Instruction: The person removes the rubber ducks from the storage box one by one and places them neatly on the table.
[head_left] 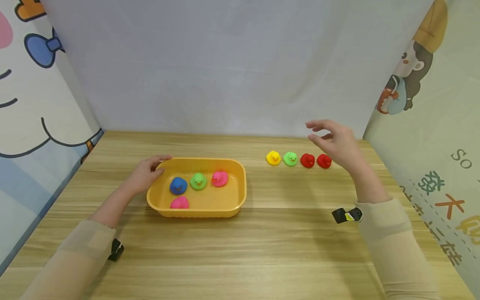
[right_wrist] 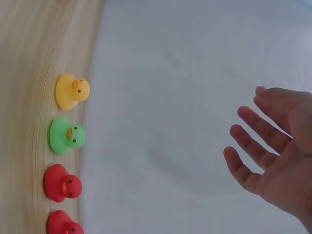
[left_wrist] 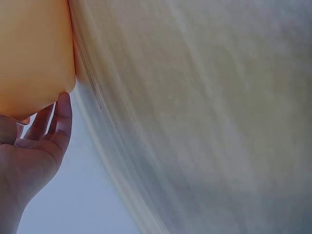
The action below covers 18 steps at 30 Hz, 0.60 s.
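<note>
A yellow plastic basin [head_left: 240, 183] stands on the table, left of centre. In it are a blue rubber duck [head_left: 178, 186], a green duck [head_left: 198, 181], a pink duck [head_left: 219, 178] and a second pink duck [head_left: 180, 203], partly hidden by the near wall. My left hand [head_left: 146, 173] grips the basin's left end at the far corner; its fingers touch the corner in the left wrist view. My right hand [head_left: 335, 143] hovers, holding nothing, near a row of ducks: yellow [head_left: 273, 158], green [head_left: 290, 158], red [head_left: 307, 160] and another red [head_left: 324, 161].
The wood-grain table [head_left: 240, 258] ends at a pale cloth backdrop [head_left: 232, 75]. Printed cartoon panels stand at the left [head_left: 33, 104] and right [head_left: 431, 137]. Space lies between the basin and the row of ducks.
</note>
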Tool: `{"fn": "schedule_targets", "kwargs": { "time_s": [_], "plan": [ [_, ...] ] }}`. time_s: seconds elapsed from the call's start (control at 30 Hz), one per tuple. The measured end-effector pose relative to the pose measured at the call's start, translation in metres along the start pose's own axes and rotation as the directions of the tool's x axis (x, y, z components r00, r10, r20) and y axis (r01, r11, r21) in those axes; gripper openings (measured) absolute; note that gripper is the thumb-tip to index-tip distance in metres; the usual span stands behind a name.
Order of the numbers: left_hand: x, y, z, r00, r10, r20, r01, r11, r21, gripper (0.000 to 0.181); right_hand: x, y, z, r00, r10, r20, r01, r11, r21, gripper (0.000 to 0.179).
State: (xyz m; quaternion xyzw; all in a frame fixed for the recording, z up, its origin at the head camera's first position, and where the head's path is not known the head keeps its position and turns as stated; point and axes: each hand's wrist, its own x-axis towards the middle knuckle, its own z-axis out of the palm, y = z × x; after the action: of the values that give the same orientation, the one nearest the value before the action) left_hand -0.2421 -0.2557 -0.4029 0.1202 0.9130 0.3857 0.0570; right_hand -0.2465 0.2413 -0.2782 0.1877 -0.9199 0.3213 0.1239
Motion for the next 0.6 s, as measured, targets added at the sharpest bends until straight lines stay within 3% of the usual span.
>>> {"fn": "schedule_targets", "kwargs": {
  "time_s": [0.33, 0.6],
  "plan": [
    [0.001, -0.001, 0.000, 1.000, 0.006, -0.004, -0.006, 1.000, 0.004, 0.042, -0.002, -0.018, 0.015, 0.989, -0.130, -0.069, 0.136, 0.987, 0.086, 0.034],
    [0.001, -0.001, 0.000, 1.000, 0.015, -0.007, -0.015, 1.000, 0.013, 0.041, -0.006, -0.035, 0.029, 0.976, -0.179, -0.126, 0.198, 0.968, 0.154, 0.032]
  ]
}}
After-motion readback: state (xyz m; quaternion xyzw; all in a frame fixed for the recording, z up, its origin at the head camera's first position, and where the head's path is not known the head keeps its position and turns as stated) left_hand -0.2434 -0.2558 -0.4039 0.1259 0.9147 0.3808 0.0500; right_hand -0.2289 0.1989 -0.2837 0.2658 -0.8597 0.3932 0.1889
